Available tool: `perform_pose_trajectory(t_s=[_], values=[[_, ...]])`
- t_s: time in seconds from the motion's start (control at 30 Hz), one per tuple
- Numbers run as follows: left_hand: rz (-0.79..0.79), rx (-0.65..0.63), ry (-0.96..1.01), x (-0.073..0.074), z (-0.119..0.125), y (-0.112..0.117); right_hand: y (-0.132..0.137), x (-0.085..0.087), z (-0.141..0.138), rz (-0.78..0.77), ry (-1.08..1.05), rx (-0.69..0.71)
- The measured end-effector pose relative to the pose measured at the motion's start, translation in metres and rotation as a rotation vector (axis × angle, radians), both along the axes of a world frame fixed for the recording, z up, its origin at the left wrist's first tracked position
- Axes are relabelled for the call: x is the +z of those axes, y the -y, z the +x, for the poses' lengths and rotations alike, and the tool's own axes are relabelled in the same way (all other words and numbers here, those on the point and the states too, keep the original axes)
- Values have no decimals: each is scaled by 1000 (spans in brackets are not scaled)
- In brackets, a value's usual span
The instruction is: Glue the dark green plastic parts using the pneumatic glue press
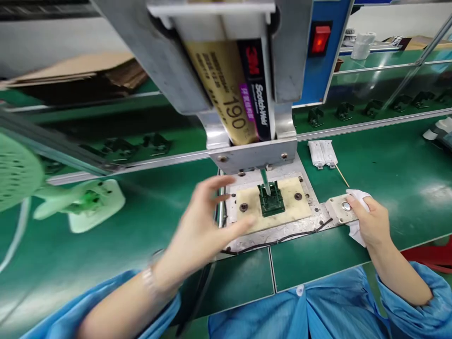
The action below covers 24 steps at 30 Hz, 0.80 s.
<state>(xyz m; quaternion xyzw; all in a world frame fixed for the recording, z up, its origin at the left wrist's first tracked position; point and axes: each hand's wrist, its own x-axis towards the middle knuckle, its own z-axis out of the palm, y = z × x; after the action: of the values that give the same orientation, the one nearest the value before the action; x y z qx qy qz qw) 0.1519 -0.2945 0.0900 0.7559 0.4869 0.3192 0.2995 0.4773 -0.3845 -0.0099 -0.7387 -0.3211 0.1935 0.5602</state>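
Gold cartridge (226,89) foremost, I have left hand (203,221) splayed and empty, right hand (374,219) clutching white tissue (357,234) by the button (346,206), green part (271,207) already seated near the far edge of the cream plate (297,214), any glue there unconfirmed.

Behind the left hand (208,221), a pale, shiny band (149,278), blurred, circles the wrist. Farther back, the loose blue left sleeve (81,310) bunches around the forearm; behind the right hand (374,219), the matching right sleeve (416,320) gathers in creases. Between the sleeves, the wrinkled blue top (254,313) carries a round white button (300,290).
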Motion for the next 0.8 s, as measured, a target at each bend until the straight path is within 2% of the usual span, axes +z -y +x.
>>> perform_pose_trajectory(t_s=[0.1, 0.17, 0.27, 0.37, 0.57, 0.63, 0.73, 0.77, 0.8], values=[[-263, -126, -56, -16, 12, -11, 1, -3, 1, -19, -25, -19], [-316, -181, -45, -27, 21, -18, 2, -5, 2, -27, -33, -20], [-325, -228, 122, -34, 30, -22, 3, -6, 3, -33, -51, -11], [-411, -230, 234, -26, 33, -20, 5, -7, 5, -36, -41, -5], [-735, -159, 282, 0, 32, -9, 1, -17, 9, 3, -75, 14], [-844, -151, 283, 5, 29, -1, 1, -18, 10, 34, -66, -25], [-935, -228, 285, 13, 23, 18, 15, -5, 3, 72, 208, -125], [-922, -278, 283, 15, 21, 26, 23, 5, -3, 110, 345, -91], [-896, -332, 283, 18, 19, 34, 32, 17, -10, 156, 471, 19]])
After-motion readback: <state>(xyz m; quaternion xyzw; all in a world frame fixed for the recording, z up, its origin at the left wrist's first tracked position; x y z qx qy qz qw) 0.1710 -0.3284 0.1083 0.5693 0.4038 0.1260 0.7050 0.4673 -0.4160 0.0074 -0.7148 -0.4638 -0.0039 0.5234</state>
